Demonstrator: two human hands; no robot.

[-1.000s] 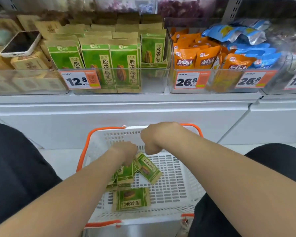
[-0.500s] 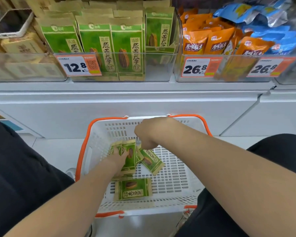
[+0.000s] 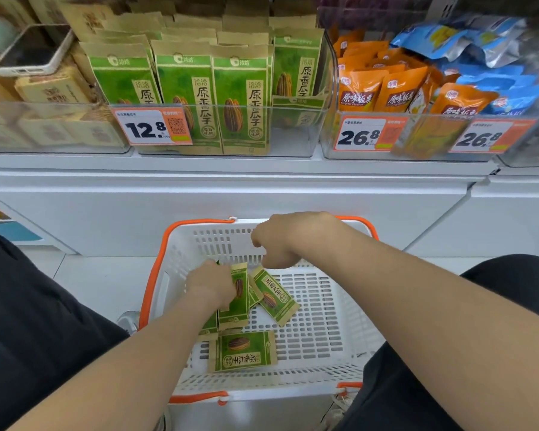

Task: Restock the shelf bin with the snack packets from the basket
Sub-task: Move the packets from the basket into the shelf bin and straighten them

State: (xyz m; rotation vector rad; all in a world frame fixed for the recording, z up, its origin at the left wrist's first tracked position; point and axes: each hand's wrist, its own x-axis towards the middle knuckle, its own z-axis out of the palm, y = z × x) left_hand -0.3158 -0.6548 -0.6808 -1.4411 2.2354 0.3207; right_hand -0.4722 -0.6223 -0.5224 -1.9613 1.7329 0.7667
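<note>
Left hand (image 3: 210, 286) has closed round a bunch of snack packets (image 3: 238, 293) inside the basket (image 3: 262, 384), gathering what lay fanned half a second ago. Right hand (image 3: 288, 241) stays curled just above another packet (image 3: 276, 295); whether it pinches anything cannot be told. One flat packet (image 3: 241, 351) lies nearer the body than the left hand, and the shelf bin (image 3: 293, 138), well above both hands, shows a front gap, so a lift appears imminent

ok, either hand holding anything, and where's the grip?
Left hand grips a bunch of green packets at their left side. Right hand curls over the top corner of a tilted packet; pinch cannot be told.
</note>
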